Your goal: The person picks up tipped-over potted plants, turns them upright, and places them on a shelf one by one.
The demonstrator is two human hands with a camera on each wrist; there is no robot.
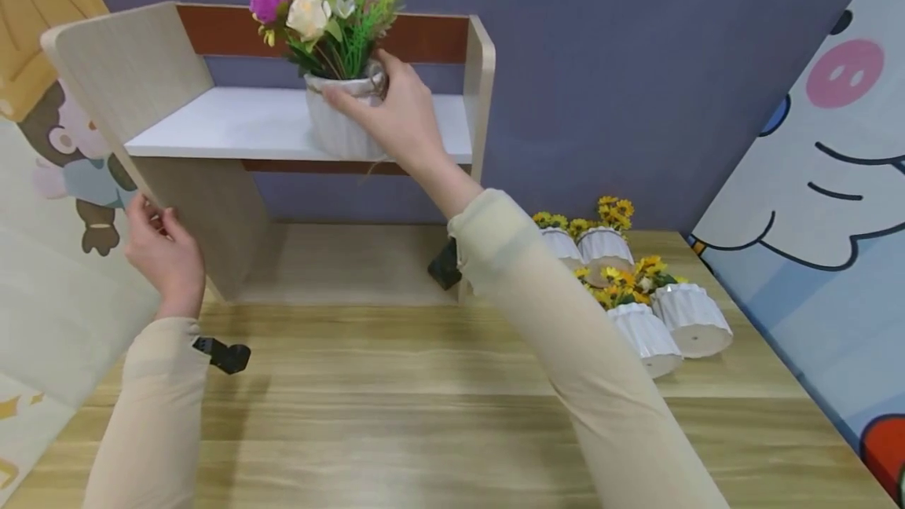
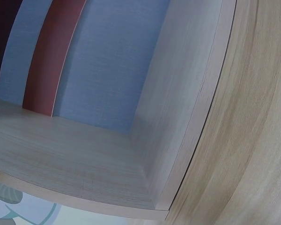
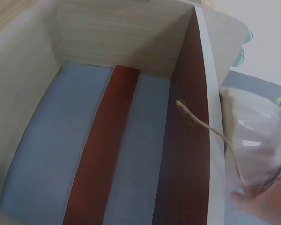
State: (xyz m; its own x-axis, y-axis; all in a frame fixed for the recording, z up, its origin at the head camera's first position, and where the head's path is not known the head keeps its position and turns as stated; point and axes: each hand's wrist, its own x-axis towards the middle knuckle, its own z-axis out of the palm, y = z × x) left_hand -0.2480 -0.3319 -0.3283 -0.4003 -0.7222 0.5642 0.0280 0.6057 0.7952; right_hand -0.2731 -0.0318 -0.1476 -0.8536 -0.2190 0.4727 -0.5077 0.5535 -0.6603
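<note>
A white fabric-wrapped flowerpot (image 1: 342,122) with artificial flowers (image 1: 321,10) in purple, cream, white and yellow is at the front of the white upper board (image 1: 240,120). My right hand (image 1: 399,112) grips it by the rim, thumb in front. A loose end of twine (image 3: 215,131) hangs from the pot in the right wrist view. At the left side panel (image 1: 205,203) of the small wooden shelf, my left hand (image 1: 170,250) holds the front edge between thumb and curled fingers. Only a sliver of that hand shows in the left wrist view.
Several small white pots (image 1: 689,320) with yellow flowers lie tipped over on the wooden table (image 1: 396,399), right of the shelf. A purple-grey wall (image 1: 601,100) stands behind. Cartoon-printed panels (image 1: 799,171) flank both sides.
</note>
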